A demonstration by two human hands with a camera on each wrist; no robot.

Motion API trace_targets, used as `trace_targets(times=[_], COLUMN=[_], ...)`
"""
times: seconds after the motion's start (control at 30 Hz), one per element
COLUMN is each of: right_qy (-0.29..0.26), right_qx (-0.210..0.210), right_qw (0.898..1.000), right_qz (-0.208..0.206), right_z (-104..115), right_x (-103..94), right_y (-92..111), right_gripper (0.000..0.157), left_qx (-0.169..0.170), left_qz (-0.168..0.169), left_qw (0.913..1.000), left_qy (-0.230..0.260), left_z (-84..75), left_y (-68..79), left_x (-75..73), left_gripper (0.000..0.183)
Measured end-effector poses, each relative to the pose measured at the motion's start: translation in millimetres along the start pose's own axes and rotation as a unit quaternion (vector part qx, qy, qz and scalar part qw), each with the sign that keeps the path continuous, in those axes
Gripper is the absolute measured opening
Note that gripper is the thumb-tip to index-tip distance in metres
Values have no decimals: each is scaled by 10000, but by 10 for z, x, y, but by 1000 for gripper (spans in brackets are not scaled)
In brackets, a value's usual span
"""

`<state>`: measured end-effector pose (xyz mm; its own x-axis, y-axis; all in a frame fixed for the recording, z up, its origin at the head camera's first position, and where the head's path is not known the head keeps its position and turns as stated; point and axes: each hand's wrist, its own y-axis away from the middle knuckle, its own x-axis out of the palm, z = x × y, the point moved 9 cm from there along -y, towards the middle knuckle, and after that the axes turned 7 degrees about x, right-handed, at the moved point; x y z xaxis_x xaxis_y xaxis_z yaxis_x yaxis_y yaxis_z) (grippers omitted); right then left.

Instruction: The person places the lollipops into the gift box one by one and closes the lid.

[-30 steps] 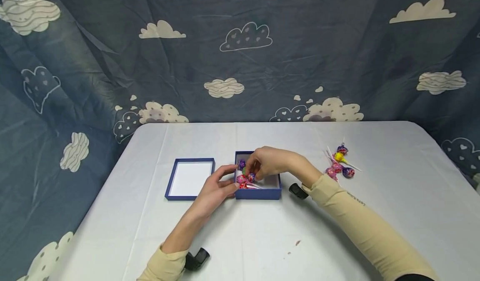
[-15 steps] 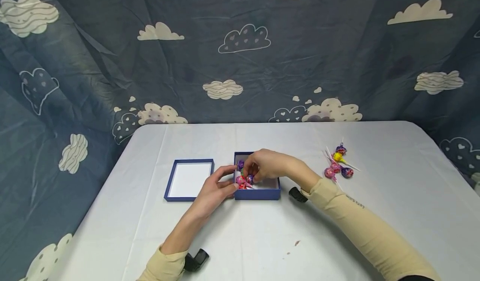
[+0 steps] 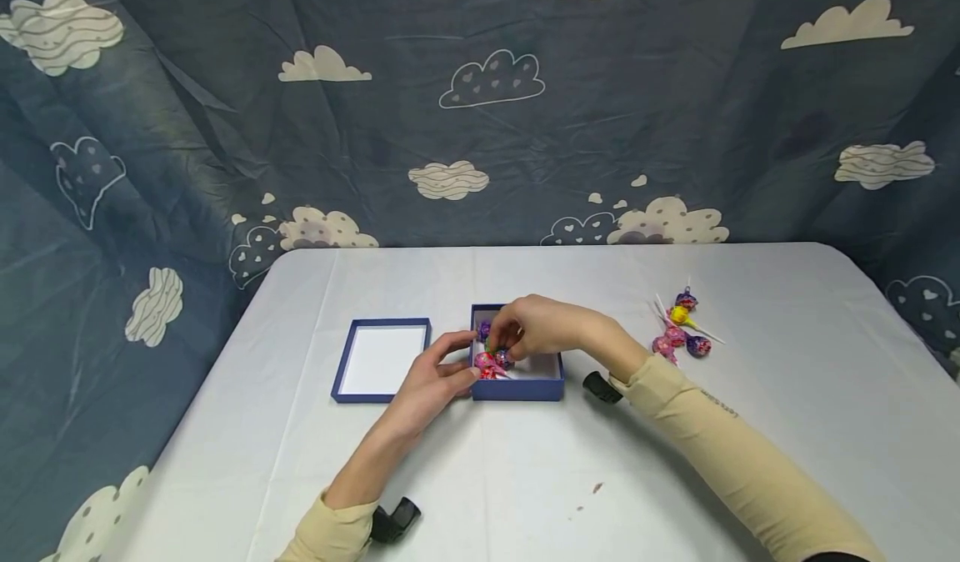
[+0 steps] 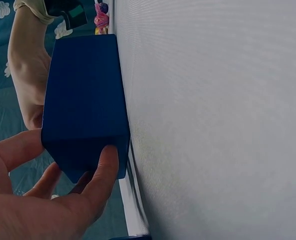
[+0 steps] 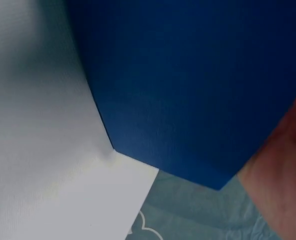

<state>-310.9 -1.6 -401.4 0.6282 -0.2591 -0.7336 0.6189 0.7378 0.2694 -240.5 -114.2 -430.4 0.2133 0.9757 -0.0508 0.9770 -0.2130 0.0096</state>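
Observation:
An open blue box stands mid-table with several wrapped lollipops in its left part. My right hand reaches down into the box from the right. Its fingers and thumb pinch at a purple-wrapped lollipop there; the fingers partly hide it. My left hand rests against the box's left end with fingers spread, the thumb by the near corner. In the left wrist view, several left fingers touch that end of the box. The right wrist view shows mostly the box's blue outer side, and its contents are hidden.
Left of the box lies its blue-rimmed lid, white inside up. Several more lollipops form a loose pile on the white table at the right. A dark cloth with clouds hangs behind.

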Motion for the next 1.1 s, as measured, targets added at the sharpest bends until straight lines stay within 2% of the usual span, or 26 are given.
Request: trace_targets(times=[0.17, 0.33, 0.57, 0.8, 1.1], right_qy=[-322, -594, -984, -893, -807], right_qx=[-245, -426, -266, -23, 139], right_qw=[9991, 9954, 9880, 9812, 9739], right_qz=[-129, -625, -1158, -1708, -2119], right_z=[23, 40, -17, -105, -316], right_x=[-59, -204, -326, -432, -570], right_y=[66, 193, 405, 713, 1110], right_gripper=[22, 22, 23, 26, 22], left_qx=[-4, -13, -44, -11, 3], left_qz=[12, -16, -50, -39, -7], left_qw=[10000, 10000, 10000, 9999, 9999], left_qy=[76, 87, 74, 114, 109], left_z=[-2, 4, 15, 6, 6], left_y=[7, 13, 40, 35, 11], left_x=[3, 0, -14, -3, 14], left_gripper=[51, 51, 51, 51, 51])
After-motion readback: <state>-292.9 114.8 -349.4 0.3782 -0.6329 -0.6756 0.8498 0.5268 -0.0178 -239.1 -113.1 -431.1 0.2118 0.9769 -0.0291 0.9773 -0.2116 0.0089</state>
